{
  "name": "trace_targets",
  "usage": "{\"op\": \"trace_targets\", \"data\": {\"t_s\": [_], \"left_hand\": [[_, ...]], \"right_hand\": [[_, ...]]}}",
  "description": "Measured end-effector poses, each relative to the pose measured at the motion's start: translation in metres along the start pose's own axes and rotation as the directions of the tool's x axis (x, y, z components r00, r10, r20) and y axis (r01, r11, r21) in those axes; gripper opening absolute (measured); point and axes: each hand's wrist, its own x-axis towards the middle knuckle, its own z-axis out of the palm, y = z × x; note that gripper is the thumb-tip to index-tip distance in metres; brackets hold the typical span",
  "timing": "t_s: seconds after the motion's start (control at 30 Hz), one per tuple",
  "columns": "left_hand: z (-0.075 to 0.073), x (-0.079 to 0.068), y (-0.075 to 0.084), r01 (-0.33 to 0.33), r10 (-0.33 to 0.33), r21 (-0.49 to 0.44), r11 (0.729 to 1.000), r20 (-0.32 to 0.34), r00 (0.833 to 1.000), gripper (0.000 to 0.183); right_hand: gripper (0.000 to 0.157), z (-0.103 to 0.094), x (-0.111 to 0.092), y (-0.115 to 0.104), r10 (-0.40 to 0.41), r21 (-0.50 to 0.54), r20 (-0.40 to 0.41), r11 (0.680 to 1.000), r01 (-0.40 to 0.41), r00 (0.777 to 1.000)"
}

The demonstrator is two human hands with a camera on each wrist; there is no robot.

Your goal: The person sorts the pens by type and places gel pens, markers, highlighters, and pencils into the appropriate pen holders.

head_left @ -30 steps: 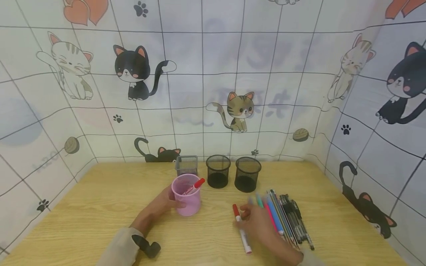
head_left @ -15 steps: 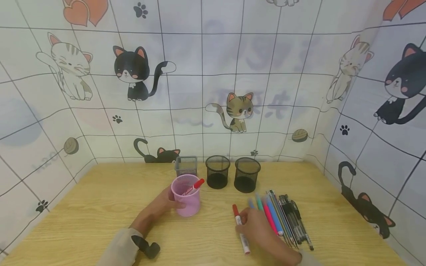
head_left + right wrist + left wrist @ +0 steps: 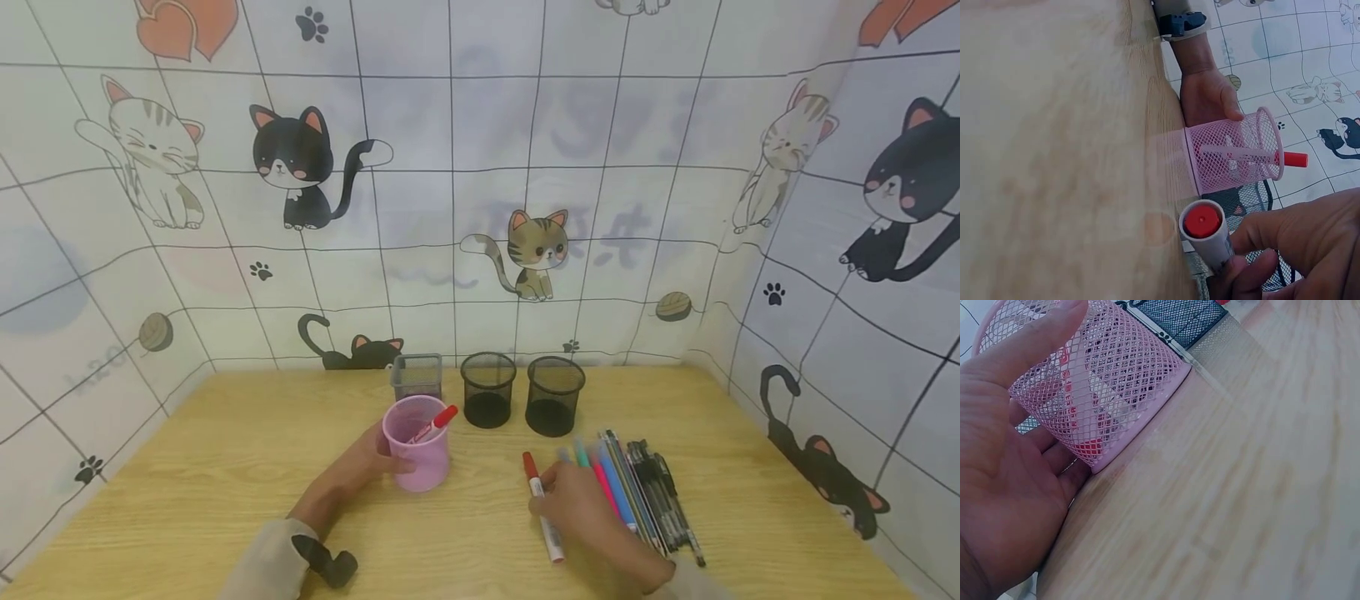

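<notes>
My left hand (image 3: 367, 458) holds a pink mesh pen cup (image 3: 426, 468) upright on the table, thumb on its near side and fingers behind. A red-capped whiteboard marker (image 3: 442, 419) leans inside that cup, its cap above the rim. On the right, my right hand (image 3: 581, 504) pinches a second white marker (image 3: 552, 540) with a red cap, thumb and fingertips near its middle. This marker's red end (image 3: 1202, 222) faces the camera in the right wrist view. Whether it is clear of the tabletop, I cannot tell.
A row of coloured felt-tip pens (image 3: 617, 492), pencils (image 3: 633, 483) and black pens (image 3: 663, 500) lies right of my right hand. Two round black mesh cups (image 3: 487, 408) and a square mesh holder (image 3: 417, 379) stand at the back near the cat-print wall covering (image 3: 420, 192).
My right fingers have closed on the second marker, which has shifted slightly away from me. The left hand and pink cup have stayed in place.
</notes>
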Motion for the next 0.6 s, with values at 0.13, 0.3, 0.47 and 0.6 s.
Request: {"op": "trace_targets", "data": {"t_s": [0.13, 0.3, 0.47, 0.6], "left_hand": [[0.000, 0.000, -0.001, -0.010, 0.010, -0.004, 1.000, 0.005, 1.000, 0.079], [0.000, 0.002, -0.002, -0.016, 0.016, -0.003, 1.000, 0.007, 1.000, 0.078], [0.000, 0.001, -0.002, -0.008, 0.008, -0.013, 1.000, 0.003, 1.000, 0.079], [-0.001, 0.000, -0.002, -0.012, 0.012, -0.013, 1.000, -0.004, 1.000, 0.079]], "right_hand": [[0.027, 0.000, 0.004, -0.006, 0.000, 0.053, -0.028, 0.999, 0.002, 1.000], [0.028, 0.000, 0.010, -0.017, -0.030, 0.107, -0.095, 0.993, 0.040, 0.995], [0.031, 0.001, 0.014, -0.027, 0.007, 0.242, -0.102, 0.970, 0.018, 0.995], [0.032, 0.002, 0.017, -0.032, 0.047, 0.369, -0.113, 0.930, -0.002, 0.992]]}}
